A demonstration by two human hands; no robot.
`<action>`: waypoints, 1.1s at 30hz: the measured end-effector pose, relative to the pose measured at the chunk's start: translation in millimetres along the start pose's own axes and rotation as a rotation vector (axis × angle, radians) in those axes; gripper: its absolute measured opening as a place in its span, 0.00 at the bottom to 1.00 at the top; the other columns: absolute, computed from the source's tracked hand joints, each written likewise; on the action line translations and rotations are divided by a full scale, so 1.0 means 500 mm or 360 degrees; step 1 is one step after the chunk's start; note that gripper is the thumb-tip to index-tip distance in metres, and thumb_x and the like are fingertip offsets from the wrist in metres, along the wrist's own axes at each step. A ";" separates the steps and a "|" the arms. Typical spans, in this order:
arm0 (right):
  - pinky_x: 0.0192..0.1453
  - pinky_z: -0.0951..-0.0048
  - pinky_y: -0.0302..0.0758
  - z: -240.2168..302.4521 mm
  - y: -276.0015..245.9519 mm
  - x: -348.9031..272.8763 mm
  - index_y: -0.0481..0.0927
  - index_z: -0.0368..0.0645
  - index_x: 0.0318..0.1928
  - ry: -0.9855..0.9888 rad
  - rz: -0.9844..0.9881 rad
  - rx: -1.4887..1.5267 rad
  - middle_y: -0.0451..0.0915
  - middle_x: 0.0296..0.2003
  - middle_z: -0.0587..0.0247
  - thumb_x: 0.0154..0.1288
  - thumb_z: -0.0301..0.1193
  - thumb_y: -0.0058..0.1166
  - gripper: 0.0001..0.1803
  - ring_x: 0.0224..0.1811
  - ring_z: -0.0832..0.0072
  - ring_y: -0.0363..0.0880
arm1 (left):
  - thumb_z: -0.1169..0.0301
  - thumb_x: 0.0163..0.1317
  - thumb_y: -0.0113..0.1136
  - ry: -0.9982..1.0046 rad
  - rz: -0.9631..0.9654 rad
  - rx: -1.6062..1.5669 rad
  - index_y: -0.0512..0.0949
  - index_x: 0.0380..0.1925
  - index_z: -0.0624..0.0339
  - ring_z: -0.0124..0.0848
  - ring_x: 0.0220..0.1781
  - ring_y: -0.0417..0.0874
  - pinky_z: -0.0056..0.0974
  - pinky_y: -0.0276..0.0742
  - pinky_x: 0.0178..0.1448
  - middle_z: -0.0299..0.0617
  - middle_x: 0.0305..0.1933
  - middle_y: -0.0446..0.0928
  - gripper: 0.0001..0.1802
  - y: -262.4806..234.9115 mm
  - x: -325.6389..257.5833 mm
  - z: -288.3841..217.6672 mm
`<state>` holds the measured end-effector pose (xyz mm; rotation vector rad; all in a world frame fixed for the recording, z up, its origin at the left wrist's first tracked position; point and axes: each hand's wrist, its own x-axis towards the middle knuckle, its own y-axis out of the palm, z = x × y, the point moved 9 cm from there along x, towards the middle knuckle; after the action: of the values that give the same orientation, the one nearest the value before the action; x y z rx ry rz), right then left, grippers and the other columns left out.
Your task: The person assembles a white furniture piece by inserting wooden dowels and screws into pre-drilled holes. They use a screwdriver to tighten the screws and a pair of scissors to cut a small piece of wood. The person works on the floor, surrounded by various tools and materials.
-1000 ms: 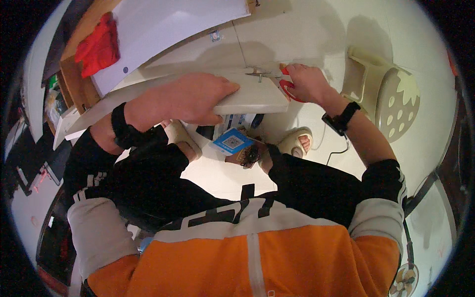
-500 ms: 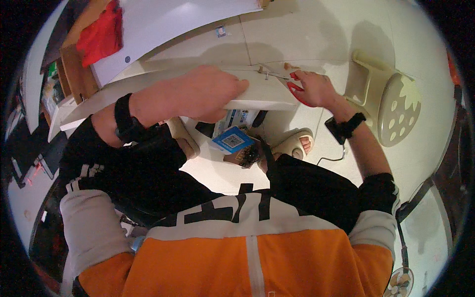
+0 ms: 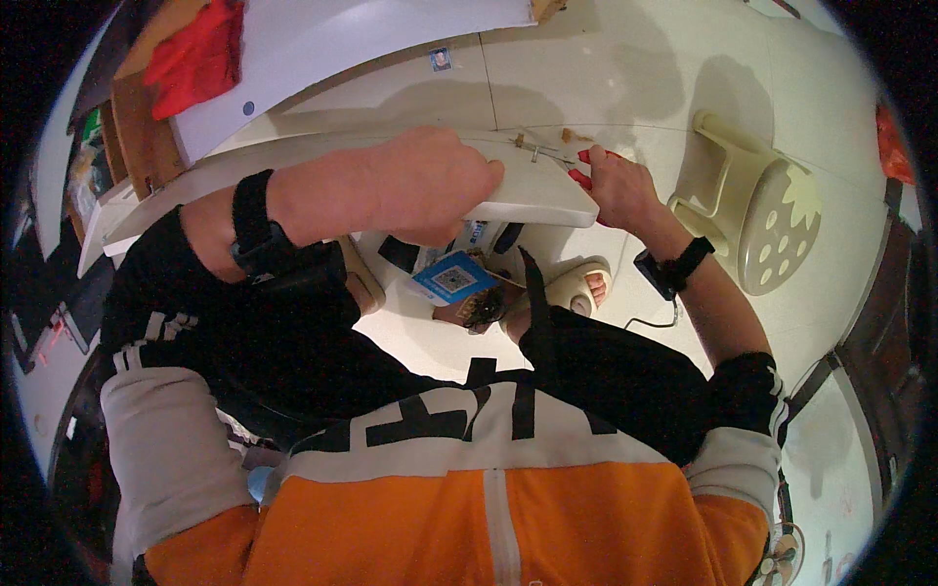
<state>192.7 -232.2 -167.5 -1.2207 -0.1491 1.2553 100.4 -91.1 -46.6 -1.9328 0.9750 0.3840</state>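
Two hands are at work on one long white panel (image 3: 528, 195), and we go through them from left to right. Far left, near the upper left corner of the floor space, a red cloth (image 3: 200, 54) lies on a white board (image 3: 322, 39), well apart from the work. Our left hand (image 3: 425, 186) comes next: it lies palm down over the near end of the panel, fingers wrapped over its edge and clamping it, a black wrist strap (image 3: 256, 230) behind it. The panel rests on no bench; it hangs above the tiled floor (image 3: 586, 68), carried only by that grip and perhaps by our lap, which we cannot see under it. Below it, on the floor between our feet, lie a small blue-and-white card (image 3: 451, 278) and a pale slipper (image 3: 578, 285).

Right of the panel's end corner, our right hand (image 3: 618, 188) is clenched on a red-handled screwdriver (image 3: 576, 161), its thin metal shaft pointing left at the panel's top edge. We judge the risk lies there: the tip could skid off the fastener and run toward the left fingers, which sit just beside it. If the left grip slackens under the push, the panel could tip or swing. Far right stands a cream plastic stool (image 3: 767, 210), near our right elbow; a wide movement could knock it.
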 end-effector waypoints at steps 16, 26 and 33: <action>0.44 0.54 0.77 -0.032 0.059 -0.010 0.73 0.37 0.52 0.0298 0.0250 0.0180 0.82 0.37 0.44 0.70 0.52 0.41 0.29 0.41 0.49 0.82 | 0.75 0.46 0.62 0.0015 0.0036 -0.0007 0.71 0.40 0.67 0.58 0.38 0.81 0.56 0.76 0.44 0.57 0.34 0.79 0.19 0.003 -0.001 -0.001; 0.54 0.58 0.76 -0.024 -0.014 0.021 0.74 0.44 0.55 -0.0015 0.0251 -0.0246 0.81 0.48 0.54 0.65 0.50 0.48 0.27 0.51 0.57 0.80 | 0.74 0.45 0.61 0.0091 -0.0040 -0.0034 0.71 0.39 0.68 0.59 0.36 0.81 0.57 0.76 0.43 0.59 0.32 0.79 0.19 -0.008 0.000 -0.003; 0.53 0.57 0.76 -0.017 0.004 0.019 0.74 0.44 0.55 0.0147 0.0410 -0.0171 0.82 0.45 0.53 0.67 0.49 0.47 0.26 0.49 0.58 0.81 | 0.75 0.45 0.62 0.0043 0.0016 -0.0048 0.71 0.38 0.68 0.59 0.36 0.81 0.57 0.76 0.42 0.59 0.29 0.78 0.18 -0.006 0.000 -0.002</action>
<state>200.6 -230.3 -177.5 -1.4221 0.0094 1.4241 102.8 -91.3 -44.2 -1.9655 1.0019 0.3815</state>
